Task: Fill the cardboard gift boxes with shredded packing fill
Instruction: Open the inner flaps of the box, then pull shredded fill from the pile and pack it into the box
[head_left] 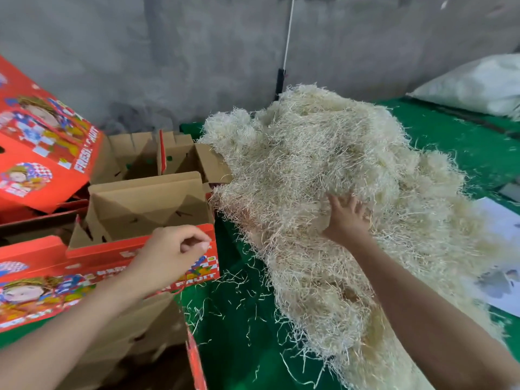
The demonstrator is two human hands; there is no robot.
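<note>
Right hand (347, 218): fingers spread and straight, tips pushed into the near face of the shredded fill (309, 153); it grasps nothing. Left hand (174, 254): fingers curled in against the thumb, nothing visible in the clench, held over the red front wall of the nearest open box (146, 187).

Location of fill: one large pale heap on the green surface (239, 319), just right of the boxes, its left edge touching their corners. Loose strands lie scattered on the green between heap and boxes. The nearest open box shows bare cardboard inside, with no fill visible in it.

Surface and room:
- Green covering runs under the heap and back to a grey wall (197, 52).
- A white cord (289, 32) hangs down the wall to a black fitting (279, 80) behind the heap.
- A white sack (478, 85) lies at far right against the wall.

Hidden or unclear:
- A second open box (180, 153) stands behind the first; its floor is in shadow.
- A red printed box (42, 153) at left is tilted and cut off by the frame.
- A foreground box (157, 342) is partly covered by the left forearm.
- White sheets (501, 220) at right are half buried under fill; their print is unreadable.
</note>
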